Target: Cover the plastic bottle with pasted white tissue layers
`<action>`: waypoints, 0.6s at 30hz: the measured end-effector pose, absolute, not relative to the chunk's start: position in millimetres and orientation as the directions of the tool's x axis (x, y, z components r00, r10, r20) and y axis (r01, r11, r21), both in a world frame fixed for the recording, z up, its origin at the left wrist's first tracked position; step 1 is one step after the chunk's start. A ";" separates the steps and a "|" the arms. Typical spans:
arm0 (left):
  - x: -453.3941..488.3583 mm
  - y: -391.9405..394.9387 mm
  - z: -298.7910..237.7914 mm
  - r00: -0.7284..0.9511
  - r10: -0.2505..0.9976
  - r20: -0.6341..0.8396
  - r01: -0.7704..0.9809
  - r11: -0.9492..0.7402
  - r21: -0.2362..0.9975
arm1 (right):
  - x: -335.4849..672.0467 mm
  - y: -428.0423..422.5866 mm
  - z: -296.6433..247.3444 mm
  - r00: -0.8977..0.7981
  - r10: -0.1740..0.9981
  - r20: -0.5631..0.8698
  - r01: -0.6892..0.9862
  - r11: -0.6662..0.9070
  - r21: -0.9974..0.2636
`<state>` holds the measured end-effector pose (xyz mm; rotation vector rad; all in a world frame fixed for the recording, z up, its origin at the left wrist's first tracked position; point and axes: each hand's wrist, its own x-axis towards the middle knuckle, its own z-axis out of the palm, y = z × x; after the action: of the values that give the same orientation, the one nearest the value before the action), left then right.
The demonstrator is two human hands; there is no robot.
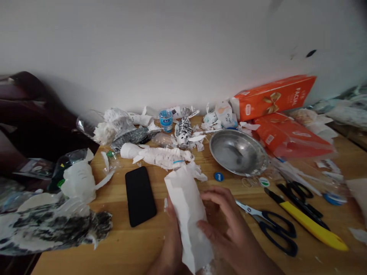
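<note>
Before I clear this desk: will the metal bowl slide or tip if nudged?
The metal bowl looks shallow and wide, so tipping seems unlikely. Its smooth steel on the wooden table would probably slide easily, and it appears empty, so likely light.

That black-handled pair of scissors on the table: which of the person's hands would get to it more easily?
Probably the right hand. The scissors lie just beside it on the same side, while the left hand sits behind the white tissue-wrapped roll that both hands hold, and would have to cross over.
</note>
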<state>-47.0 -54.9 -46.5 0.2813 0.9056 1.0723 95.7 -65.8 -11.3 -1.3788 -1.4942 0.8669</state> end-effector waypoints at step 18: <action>-51.6 -64.9 -55.5 -0.099 0.927 -0.362 -0.322 0.314 0.893 | 70.1 -68.9 -37.9 0.019 0.981 0.194 0.410 0.169 -0.896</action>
<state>-51.6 -64.9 -55.5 0.6527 1.2361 1.1844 70.1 -68.9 -37.9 -1.3854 -1.5433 0.7968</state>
